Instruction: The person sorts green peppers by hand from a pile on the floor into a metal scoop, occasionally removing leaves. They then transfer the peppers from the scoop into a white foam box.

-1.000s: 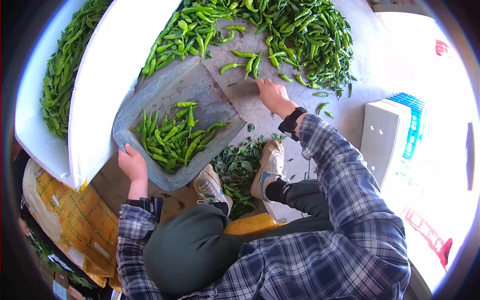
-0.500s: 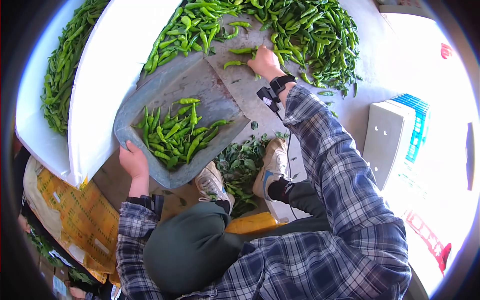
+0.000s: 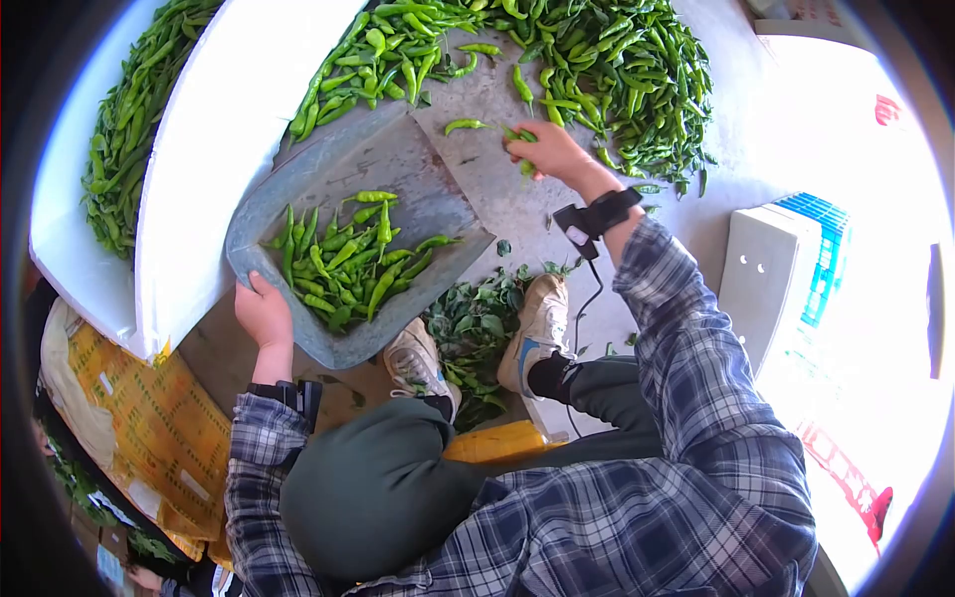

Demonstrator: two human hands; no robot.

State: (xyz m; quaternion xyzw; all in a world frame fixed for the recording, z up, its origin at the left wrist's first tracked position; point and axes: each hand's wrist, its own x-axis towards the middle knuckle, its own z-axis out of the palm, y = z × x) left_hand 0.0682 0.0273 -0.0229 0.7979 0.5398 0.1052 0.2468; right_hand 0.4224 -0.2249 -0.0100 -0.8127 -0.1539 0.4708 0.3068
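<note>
My left hand [image 3: 265,316] grips the near left rim of a grey dustpan-like scoop [image 3: 254,224], thumb over the edge. Several green chili peppers [image 3: 348,261] lie in a heap inside it. To the right of the scoop, my right hand [image 3: 549,154] is closed around a few green peppers [image 3: 521,135], held just above the floor. A single loose pepper [image 3: 464,125] lies left of that hand, and another pepper [image 3: 522,88] lies beyond it. The large pepper pile [image 3: 637,80] spreads behind and to the right.
A second pepper pile [image 3: 383,50] borders the scoop's far side. On the left stands a white foam box [image 3: 214,169] filled with peppers. Leaves [image 3: 477,323] litter the floor between my shoes [image 3: 534,328]. A white box [image 3: 766,264] and blue crate [image 3: 824,229] stand at right.
My right hand has drawn back toward me and slightly right, with peppers now visible in its fingers. One pepper beyond it lies in a new position. The left hand and scoop hold nearly still.
</note>
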